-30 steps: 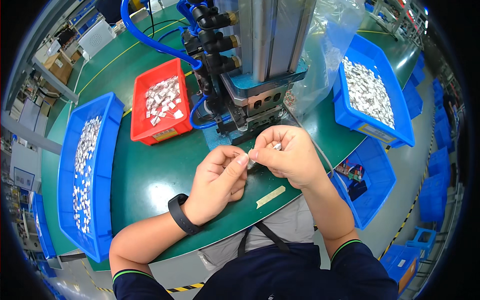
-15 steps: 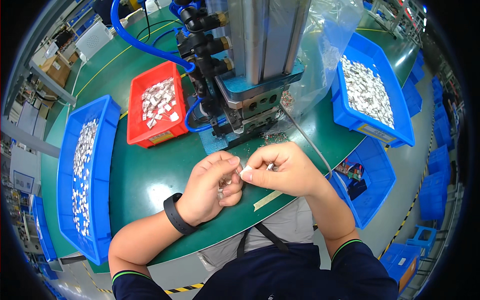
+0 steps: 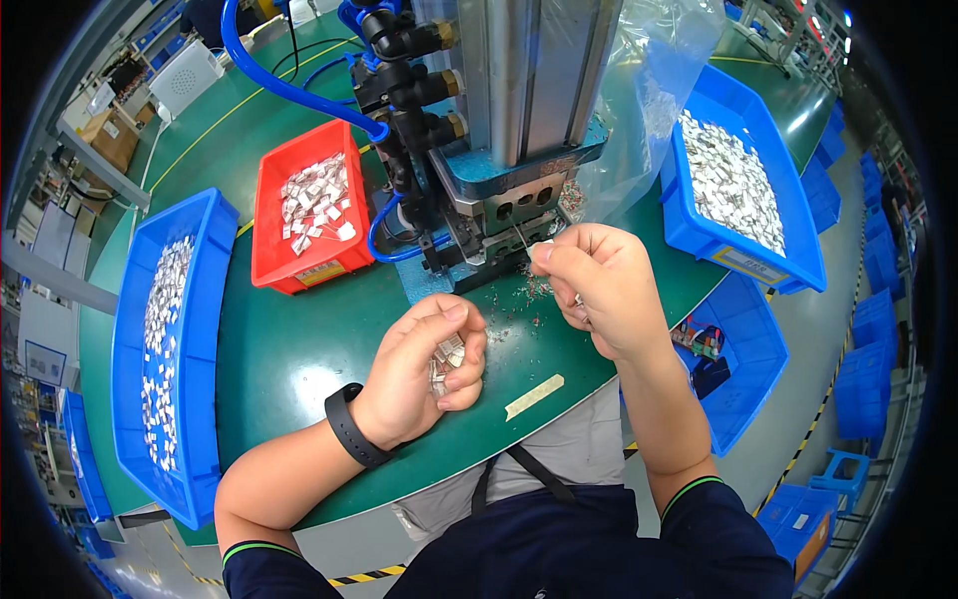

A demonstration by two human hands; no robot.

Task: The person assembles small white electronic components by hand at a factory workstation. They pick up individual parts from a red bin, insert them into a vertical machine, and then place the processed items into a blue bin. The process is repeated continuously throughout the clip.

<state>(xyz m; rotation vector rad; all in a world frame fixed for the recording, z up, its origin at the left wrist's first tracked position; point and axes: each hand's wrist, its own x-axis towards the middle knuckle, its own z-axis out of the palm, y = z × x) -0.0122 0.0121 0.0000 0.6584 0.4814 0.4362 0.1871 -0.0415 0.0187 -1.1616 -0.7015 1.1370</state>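
Note:
My left hand (image 3: pixel 404 374), with a dark band on its wrist, is half closed around several small white components (image 3: pixel 447 361) above the table. My right hand (image 3: pixel 611 285) pinches a small component between thumb and forefinger; its body is mostly hidden by the fingertips. A thin wire lead (image 3: pixel 521 237) points from that pinch toward the lower front opening of a metal press (image 3: pixel 519 205). Something pale also shows under the curled fingers of the right hand, too small to name.
Left stand a red bin (image 3: pixel 299 275) and a long blue bin (image 3: pixel 205 349), both with white components. Another blue bin (image 3: pixel 798 240) full of them sits right. Small clippings (image 3: pixel 539 285) litter the green table (image 3: pixel 299 369) before the press. Blue hoses (image 3: pixel 299 100) loop at its left.
My right hand has moved away from the left, up and forward to the press, carrying the component. The left hand has stayed nearly in place, the parts in its palm now more exposed.

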